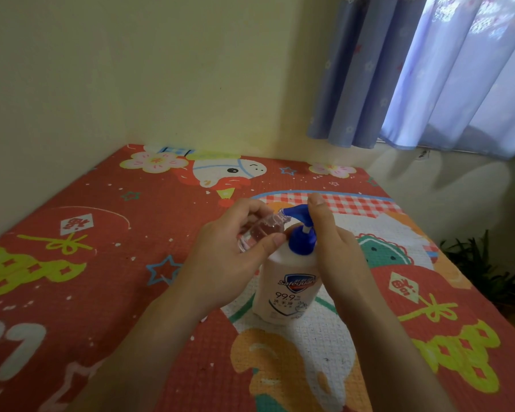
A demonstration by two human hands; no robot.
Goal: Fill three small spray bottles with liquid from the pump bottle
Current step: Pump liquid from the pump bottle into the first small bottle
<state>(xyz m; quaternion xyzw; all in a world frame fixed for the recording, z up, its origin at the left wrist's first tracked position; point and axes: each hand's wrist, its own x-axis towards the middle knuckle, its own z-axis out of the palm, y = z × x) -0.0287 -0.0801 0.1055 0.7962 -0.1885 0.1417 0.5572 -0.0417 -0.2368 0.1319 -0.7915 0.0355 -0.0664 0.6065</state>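
Both grips are busy. Left hand (220, 251) holds a small clear bottle (257, 230), with fingers and thumb curled round it. It tips the bottle so the open mouth sits right at the blue pump (299, 214) spout. Right hand (333, 239) rests on the pump top with fingers mostly straight, ready to press down. It does not wrap round anything.

Biggest thing first: a red mat (101, 263) with cartoon pictures covers the flat top by the wall. A blue curtain (428, 69) hangs at the back right. On the mat stands the white pump bottle (289, 289), in the middle, between the two arms.

I think the job is at its filling step. Only one small bottle shows. How full it is, I cannot tell. The other two bottles are not in sight, so I cannot say if they are done.
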